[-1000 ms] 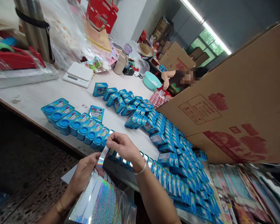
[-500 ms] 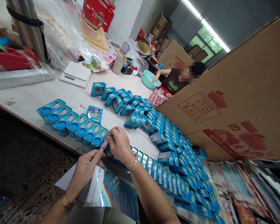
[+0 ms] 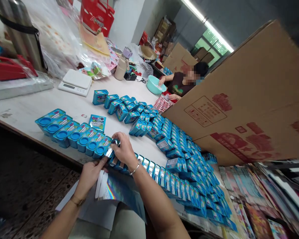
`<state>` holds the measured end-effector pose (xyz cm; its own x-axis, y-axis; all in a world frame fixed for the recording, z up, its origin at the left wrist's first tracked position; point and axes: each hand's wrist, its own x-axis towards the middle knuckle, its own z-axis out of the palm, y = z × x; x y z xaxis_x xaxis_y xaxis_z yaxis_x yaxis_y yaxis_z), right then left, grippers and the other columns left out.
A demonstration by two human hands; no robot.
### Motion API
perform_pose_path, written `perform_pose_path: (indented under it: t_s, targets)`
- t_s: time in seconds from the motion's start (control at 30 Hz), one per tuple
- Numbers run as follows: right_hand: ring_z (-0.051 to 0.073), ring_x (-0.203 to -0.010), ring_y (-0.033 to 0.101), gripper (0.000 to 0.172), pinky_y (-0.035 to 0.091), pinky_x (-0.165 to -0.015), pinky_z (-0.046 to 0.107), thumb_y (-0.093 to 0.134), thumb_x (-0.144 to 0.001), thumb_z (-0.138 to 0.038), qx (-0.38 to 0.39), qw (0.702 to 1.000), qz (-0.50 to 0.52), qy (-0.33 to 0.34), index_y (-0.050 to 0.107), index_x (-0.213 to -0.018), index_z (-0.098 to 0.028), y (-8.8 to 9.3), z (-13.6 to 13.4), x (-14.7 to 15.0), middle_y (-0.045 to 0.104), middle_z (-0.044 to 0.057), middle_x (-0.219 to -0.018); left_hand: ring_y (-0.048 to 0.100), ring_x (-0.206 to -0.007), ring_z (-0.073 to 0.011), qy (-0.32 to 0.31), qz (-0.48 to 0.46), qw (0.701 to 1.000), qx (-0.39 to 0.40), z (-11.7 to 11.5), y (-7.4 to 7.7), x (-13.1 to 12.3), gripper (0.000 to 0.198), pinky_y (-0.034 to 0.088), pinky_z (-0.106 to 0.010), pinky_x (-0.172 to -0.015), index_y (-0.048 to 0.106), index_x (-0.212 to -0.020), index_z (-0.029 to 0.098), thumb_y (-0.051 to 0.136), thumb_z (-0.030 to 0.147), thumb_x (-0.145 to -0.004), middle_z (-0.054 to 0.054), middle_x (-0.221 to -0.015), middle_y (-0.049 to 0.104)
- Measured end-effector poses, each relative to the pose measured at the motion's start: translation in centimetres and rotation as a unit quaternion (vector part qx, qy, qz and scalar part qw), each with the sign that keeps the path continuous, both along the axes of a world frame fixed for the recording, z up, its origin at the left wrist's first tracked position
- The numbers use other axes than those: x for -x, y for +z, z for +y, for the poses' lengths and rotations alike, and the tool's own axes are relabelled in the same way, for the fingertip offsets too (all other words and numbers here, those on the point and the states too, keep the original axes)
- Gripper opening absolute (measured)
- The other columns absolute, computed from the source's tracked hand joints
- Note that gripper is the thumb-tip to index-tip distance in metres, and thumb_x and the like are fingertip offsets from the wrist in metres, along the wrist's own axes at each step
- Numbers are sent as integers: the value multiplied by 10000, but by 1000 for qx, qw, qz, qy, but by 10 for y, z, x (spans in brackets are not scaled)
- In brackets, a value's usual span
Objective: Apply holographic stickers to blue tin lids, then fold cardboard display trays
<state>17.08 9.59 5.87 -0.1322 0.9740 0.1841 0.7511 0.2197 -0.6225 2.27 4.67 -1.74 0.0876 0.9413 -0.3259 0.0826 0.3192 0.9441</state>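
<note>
A row of small blue candy boxes [image 3: 62, 133] runs along the table's near edge. The boxes at its left end have round recesses in their tops, while several to the right carry shiny silver strips. My right hand [image 3: 124, 150] is closed over a box in mid-row, with its thumb and fingers on a silver sticker [image 3: 109, 152]. Its fingertips are partly hidden. My left hand [image 3: 91, 173] is closed at the near side of that box, its thumb and fingertips against the lower end. Below, a shiny rainbow-reflecting sticker sheet [image 3: 122, 189] rests over my lap on white paper [image 3: 99, 212].
Many more blue boxes [image 3: 179, 139] stand in rows to the right, beside a large cardboard carton [image 3: 251, 99]. One box [image 3: 97, 123] lies flat behind the row. A white scale [image 3: 75, 82] and a bottle [image 3: 122, 64] stand farther back. A co-worker [image 3: 183, 83] reaches into a turquoise basin [image 3: 154, 85].
Both hands were pinched together above the row's near edge. The right hand has moved down onto a box, where a silver sticker now shows, and the left has come to its near side.
</note>
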Motion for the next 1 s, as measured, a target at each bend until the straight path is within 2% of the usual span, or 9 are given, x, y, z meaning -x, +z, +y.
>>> perform_pose_path:
  t_s: [0.17,0.27,0.33,0.43,0.53,0.6,0.7,0.87,1.0]
  targets:
    - [202,-1107,521,332,406,-985,343,452,-924,-75,-47,998,-26,-11,567,-1217,-178,11,-15,3,620,81,-1170,570,-529,-186,16,-28,999,7,-11,6,6,560,389,-261,-491,729,-691,142,644,692,-752,-62,-606,709]
    - [212,-1204,488,353,393,-1039,357,477,-977,-187,-84,996,-1,-16,510,-1329,-176,22,-59,5,570,113,-1285,612,-622,-185,-7,-105,994,30,-30,17,17,534,438,-248,-535,719,-956,146,696,636,-746,-50,-781,737]
    - [203,-1155,524,296,426,-1001,337,506,-980,-228,-58,998,13,5,552,-1270,-198,23,-97,6,604,92,-1212,628,-668,-185,-30,-154,987,46,-44,24,24,551,468,-253,-572,674,-1076,160,767,561,-710,-35,-836,712]
    - [224,-1077,560,327,463,-924,341,616,-920,-256,10,999,-28,30,579,-1241,-206,11,-146,7,631,87,-1167,629,-698,-180,-47,-164,984,41,-61,29,26,557,489,-257,-602,646,-1087,153,820,472,-665,-14,-836,645]
    - [235,-985,578,261,465,-838,347,654,-892,-262,21,997,-69,-4,629,-1148,-219,-11,-173,11,656,77,-1087,616,-683,-161,-59,-150,987,13,-71,28,20,524,485,-246,-592,640,-1068,156,816,434,-660,8,-828,592]
    - [230,-922,585,150,449,-796,349,618,-914,-259,-5,996,-78,-37,654,-1054,-219,-23,-183,13,669,70,-1006,592,-612,-135,-60,-143,988,8,-74,26,15,525,462,-234,-539,627,-1080,170,808,426,-659,25,-820,574]
    - [231,-904,594,133,429,-793,362,574,-937,-249,-49,993,-82,-66,657,-1037,-220,-30,-193,14,680,75,-988,550,-511,-106,-54,-145,988,27,-78,26,11,542,424,-226,-460,603,-1103,189,798,428,-657,47,-814,554]
    - [219,-914,596,106,427,-798,357,598,-918,-200,-75,993,-31,-83,659,-997,-235,-28,-201,16,689,54,-995,507,-477,-82,-41,-142,989,25,-80,28,9,550,392,-212,-426,605,-1125,169,779,416,-665,53,-810,531]
    - [209,-891,590,90,442,-774,340,647,-857,-146,-40,992,27,-119,634,-897,-226,-26,-196,17,665,39,-923,512,-491,-79,-35,-140,989,12,-79,27,11,556,395,-209,-433,605,-1157,173,774,403,-680,48,-836,525]
